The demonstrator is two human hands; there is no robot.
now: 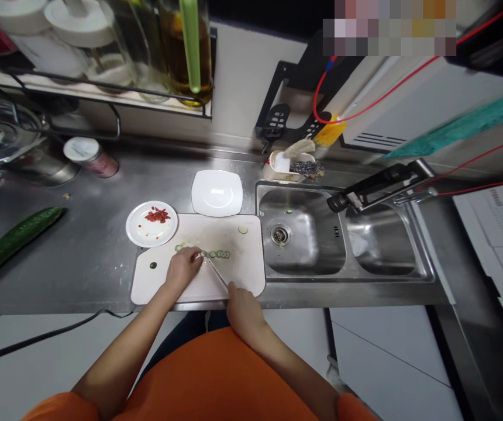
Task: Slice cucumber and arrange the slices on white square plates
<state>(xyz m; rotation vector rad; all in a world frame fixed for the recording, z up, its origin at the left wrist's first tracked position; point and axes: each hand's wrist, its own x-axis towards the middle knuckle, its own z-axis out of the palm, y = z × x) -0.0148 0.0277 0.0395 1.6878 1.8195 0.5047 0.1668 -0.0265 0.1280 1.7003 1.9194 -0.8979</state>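
Note:
In the head view, my right hand (245, 310) is closed round the handle of a small knife (217, 273), whose blade points up and left over the white cutting board (243, 275). My left hand (184, 268) has its fingers curled together on the board, pressing on a cucumber slice (203, 254) by the blade's tip. Several more cucumber slices (220, 254) lie in a row just right of it. One slice (243, 230) sits apart near the board's upper right corner. A dark green cucumber end (153, 265) rests at the left.
A round plate (135, 229) with chopped red pieces (158, 216) touches the board's upper left. Behind the board is a white square plate (217, 193). A whole cucumber (17, 245) lies far left. The double sink (304, 269) adjoins at right, with a faucet (383, 187) over it.

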